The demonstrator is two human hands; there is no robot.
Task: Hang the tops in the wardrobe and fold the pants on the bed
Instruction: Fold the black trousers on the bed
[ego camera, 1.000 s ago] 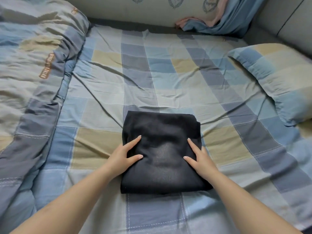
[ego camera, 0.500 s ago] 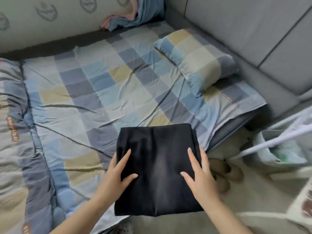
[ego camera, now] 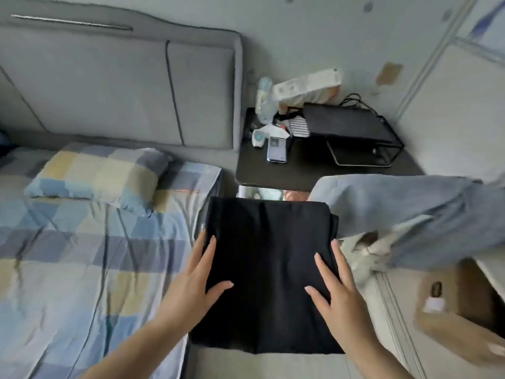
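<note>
Beside the bed (ego camera: 82,269), off its right edge, you carry the folded black pants (ego camera: 269,272) in the air, above the gap between the mattress and the floor. Your left hand (ego camera: 196,280) and right hand (ego camera: 337,291) hold the bundle from its two sides, thumbs on top and the other fingers mostly hidden at the edges or under the cloth, so how much support it has from below I cannot tell. The risk, in my judgement, is that the fold opens: the middle has no visible support and may sag. A light blue garment (ego camera: 410,214) hangs just right of the pants, nearly touching the far corner, and could catch it. The dark bedside surface (ego camera: 273,173) beyond the pants is crowded with small things.
</note>
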